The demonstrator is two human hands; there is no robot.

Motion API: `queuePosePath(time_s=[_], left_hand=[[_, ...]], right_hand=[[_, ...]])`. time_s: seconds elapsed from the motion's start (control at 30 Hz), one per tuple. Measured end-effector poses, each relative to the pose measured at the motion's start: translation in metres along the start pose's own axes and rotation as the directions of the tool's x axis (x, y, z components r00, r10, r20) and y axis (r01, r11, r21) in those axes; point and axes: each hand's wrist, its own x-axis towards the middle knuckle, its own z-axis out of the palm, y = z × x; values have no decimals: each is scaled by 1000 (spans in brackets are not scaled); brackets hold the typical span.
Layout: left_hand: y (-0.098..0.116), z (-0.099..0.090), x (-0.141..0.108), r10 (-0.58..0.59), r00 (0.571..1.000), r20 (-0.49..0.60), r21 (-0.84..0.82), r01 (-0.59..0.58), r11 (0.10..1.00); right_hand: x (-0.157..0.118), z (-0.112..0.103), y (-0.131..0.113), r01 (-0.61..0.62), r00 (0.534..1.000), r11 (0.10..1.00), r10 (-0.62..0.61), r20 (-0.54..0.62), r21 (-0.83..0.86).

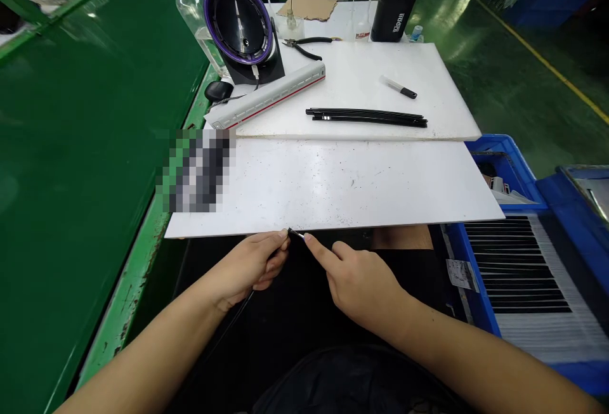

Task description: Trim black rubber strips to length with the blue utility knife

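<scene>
In front of the table's near edge, my left hand (254,263) is closed around a thin black strip (243,306). The strip's dark end pokes out past the thumb, and its tail runs down toward my lap. My right hand (358,279) grips a slim tool with a shiny metal tip (297,234), the index finger stretched along it. That tip meets or nearly meets the strip's end; I cannot tell whether they touch. Most of the tool is hidden inside my right hand. Beyond the hands, a bundle of black strips (368,117) lies on the white foam board (266,116).
Dark specks dot the white tabletop (304,179). Farther back are a round purple-rimmed fan (242,21), a long white box (276,94), cutting pliers (307,45), a black-capped knife (399,87) and a black bottle (396,2). A blue crate (476,274) holding strips stands right.
</scene>
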Motion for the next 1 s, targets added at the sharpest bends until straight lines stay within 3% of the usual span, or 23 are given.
queuePosePath(time_s=[0.07,0.23,0.33,0.43,0.6,0.7,0.77,0.9,1.0], left_hand=[[0,-1,0,3,1000,8,6,-3,1000],[0,-1,0,7,1000,17,15,-7,1000],[-1,0,1,9,1000,10,10,-9,1000],[-1,0,2,12,1000,11,7,-12,1000],[-3,0,1,26,1000,4,14,-26,1000],[-3,-1,1,19,1000,8,15,-19,1000],[-2,-1,1,19,1000,6,22,-19,1000],[-1,0,0,27,1000,-9,28,-26,999],[0,1,-1,24,1000,-7,27,-24,999]], right_hand=[[0,1,0,-2,1000,1000,2,-1,-18],[3,-10,5,-48,999,932,49,6,359],[4,-16,5,-48,999,897,45,17,440],[3,-12,1,-60,998,923,54,28,379],[-2,5,-8,-36,999,999,36,10,2],[-2,7,-7,-12,1000,997,12,6,-74],[-1,5,-4,-24,1000,1000,24,9,6],[1,-5,1,-55,998,944,60,-6,325],[1,-10,2,-56,998,913,63,-4,405]])
